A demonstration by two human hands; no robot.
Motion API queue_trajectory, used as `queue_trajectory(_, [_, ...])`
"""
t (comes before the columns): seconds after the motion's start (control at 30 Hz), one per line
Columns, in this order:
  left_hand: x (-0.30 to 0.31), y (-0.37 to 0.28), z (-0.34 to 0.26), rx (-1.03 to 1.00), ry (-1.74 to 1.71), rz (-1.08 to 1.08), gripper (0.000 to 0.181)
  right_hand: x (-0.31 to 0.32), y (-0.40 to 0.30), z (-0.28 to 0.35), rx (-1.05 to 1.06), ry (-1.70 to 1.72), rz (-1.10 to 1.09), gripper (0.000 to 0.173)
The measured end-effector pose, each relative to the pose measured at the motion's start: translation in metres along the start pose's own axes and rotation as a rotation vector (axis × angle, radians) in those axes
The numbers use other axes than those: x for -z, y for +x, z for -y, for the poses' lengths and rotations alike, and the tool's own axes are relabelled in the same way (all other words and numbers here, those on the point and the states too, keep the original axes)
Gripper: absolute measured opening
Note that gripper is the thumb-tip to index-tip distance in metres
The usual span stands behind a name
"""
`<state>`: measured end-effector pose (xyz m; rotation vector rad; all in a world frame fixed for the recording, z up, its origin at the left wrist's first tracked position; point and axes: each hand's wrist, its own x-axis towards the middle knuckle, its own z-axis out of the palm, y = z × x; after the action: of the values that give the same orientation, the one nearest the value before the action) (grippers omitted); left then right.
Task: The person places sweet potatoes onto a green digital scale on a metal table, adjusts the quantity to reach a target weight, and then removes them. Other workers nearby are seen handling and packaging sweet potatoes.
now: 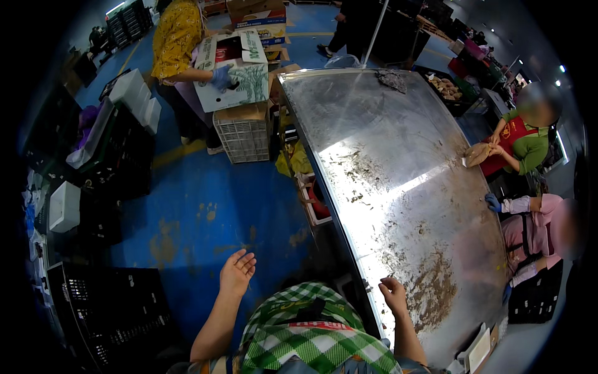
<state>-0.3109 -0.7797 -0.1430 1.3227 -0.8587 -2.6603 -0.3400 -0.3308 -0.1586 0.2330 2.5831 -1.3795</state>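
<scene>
My left hand (238, 270) is raised over the blue floor, palm turned up and fingers loosely bent, with nothing in it. Close to the near edge of a metal-topped table (373, 107), my right hand (395, 294) hovers with its fingers half curled; I see nothing held in it. Brown soil (432, 290) and crumbs of dirt are spread over the tabletop beside that hand. Between my arms shows a green-and-white checked apron (322, 348).
Across the table, one person holds a brown item (477, 154); another rests a blue-gloved hand (492, 202) on the edge. A third person grips a printed carton (243, 79) on a plastic crate (243, 138). Black crates (117, 308) stand at left. A dark cloth (391, 81) lies at the far end.
</scene>
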Motion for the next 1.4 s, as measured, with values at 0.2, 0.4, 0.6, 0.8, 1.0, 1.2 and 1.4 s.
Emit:
queue_trajectory(0.2, [-0.022, 0.035, -0.012, 0.030, -0.066, 0.030, 0.027, -0.008, 0.045, 0.029, -0.144, -0.046, 0.067, 0.022])
queue_trajectory(0.4, [-0.121, 0.113, -0.044, 0.059, 0.044, 0.151, 0.024, -0.015, 0.098, 0.047, -0.181, 0.148, -0.010, 0.052])
queue_trajectory(0.6, [-0.245, 0.188, -0.079, 0.121, 0.270, 0.345, 0.025, -0.028, 0.157, 0.071, -0.131, -0.020, -0.095, 0.033])
queue_trajectory(0.8, [-0.406, 0.277, -0.101, 0.053, 0.607, 0.640, 0.026, -0.032, 0.183, 0.103, -0.211, 0.011, -0.188, 0.031])
queue_trajectory(1.0, [-0.595, 0.371, -0.075, -0.108, 1.076, 0.826, 0.027, -0.033, 0.183, 0.128, -0.439, -0.006, -0.459, 0.030])
queue_trajectory(1.2, [-0.737, 0.541, 0.040, -0.519, 1.401, 1.058, 0.044, -0.114, 0.162, 0.168, -0.762, -0.086, -0.693, 0.031])
queue_trajectory(1.4, [-0.839, 0.635, 0.085, -1.352, 1.631, 1.157, 0.064, -0.155, 0.204, 0.265, -0.992, 0.119, -0.792, 0.026])
